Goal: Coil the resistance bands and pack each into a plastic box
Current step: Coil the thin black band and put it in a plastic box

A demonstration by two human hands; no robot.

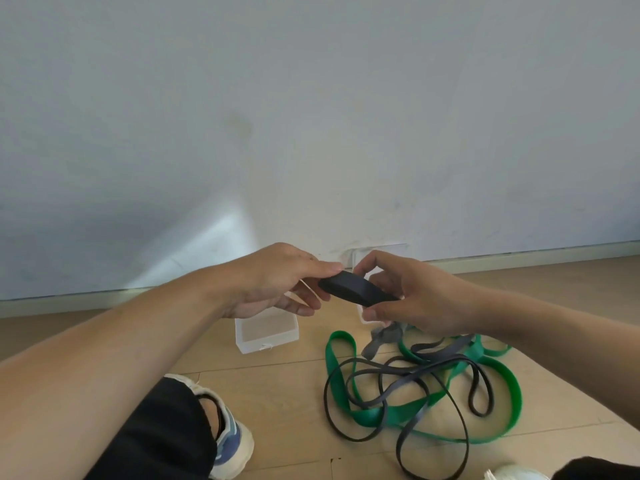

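Head view shows the job at an early stage, as far as I can judge. At left, a clear plastic box (266,332) stands open on the floor with nothing visible inside. Above it the left hand (277,280) pinches one end of a flattened black coil (356,291), and the right hand (412,296) grips the other end; this band looks coiled but not yet boxed. Further right, a green band (498,375) and thin black bands (398,403) lie tangled loose on the floor, uncoiled.
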